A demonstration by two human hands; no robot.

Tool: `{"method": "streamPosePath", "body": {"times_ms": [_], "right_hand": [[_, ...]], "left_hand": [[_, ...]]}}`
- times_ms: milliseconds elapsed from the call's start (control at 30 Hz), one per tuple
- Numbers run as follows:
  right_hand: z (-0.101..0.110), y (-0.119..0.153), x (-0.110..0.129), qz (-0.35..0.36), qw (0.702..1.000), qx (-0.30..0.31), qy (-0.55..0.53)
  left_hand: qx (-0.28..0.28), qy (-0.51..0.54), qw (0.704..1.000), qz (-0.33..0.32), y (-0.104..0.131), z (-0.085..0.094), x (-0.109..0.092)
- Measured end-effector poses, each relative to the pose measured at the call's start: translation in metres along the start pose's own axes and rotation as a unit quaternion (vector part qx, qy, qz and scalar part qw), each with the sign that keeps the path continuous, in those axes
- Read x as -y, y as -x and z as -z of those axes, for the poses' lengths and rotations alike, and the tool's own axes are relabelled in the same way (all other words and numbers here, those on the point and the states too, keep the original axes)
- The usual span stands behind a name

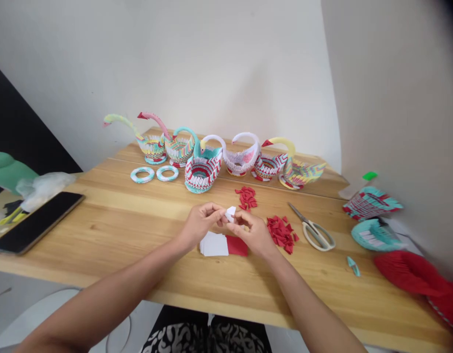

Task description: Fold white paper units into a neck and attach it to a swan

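Observation:
A small folded white paper piece (230, 214) is pinched between both hands above the table. My left hand (205, 219) grips its left side with closed fingers, and my right hand (250, 229) holds its right side. Below them lies a stack of white paper sheets (214, 244) with red paper (237, 246) beside it, partly under my right hand. Folded red pieces (282, 234) form a pile to the right of my right hand. Another red pile (246, 197) sits just beyond the hands.
Several folded-paper swans (203, 171) line the back of the wooden table (112, 215). Two paper rings (142, 175) lie at the back left, scissors (314, 231) at the right. A dark phone (37, 223) is far left; paper parts (377, 235) and red cloth-like material (414, 277) are far right.

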State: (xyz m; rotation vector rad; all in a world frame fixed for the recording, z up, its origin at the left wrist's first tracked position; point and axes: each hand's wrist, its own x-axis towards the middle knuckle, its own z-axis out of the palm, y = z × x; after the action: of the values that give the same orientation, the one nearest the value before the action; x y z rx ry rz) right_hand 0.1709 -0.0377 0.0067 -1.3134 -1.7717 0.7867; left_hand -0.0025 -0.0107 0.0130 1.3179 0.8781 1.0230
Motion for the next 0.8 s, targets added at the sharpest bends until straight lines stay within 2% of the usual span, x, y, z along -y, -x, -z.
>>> {"method": "streamPosePath", "body": {"times_ms": [200,533,700,800], "right_hand": [[0.001,0.000,-0.009,-0.041,0.999,-0.011,0.013],[0.004,0.001,-0.009,-0.034,0.995,0.014,-0.096],[0.001,0.002,-0.011,-0.051,0.997,-0.001,-0.064],[0.003,0.001,-0.010,-0.034,0.998,0.007,-0.061]], "left_hand": [[-0.001,-0.052,0.999,-0.010,-0.001,-0.002,0.010],[0.009,-0.119,0.992,-0.028,0.002,-0.005,0.006],[0.025,-0.185,0.982,-0.042,0.006,-0.009,0.002],[0.036,-0.202,0.977,-0.057,0.005,-0.011,0.006]]}}
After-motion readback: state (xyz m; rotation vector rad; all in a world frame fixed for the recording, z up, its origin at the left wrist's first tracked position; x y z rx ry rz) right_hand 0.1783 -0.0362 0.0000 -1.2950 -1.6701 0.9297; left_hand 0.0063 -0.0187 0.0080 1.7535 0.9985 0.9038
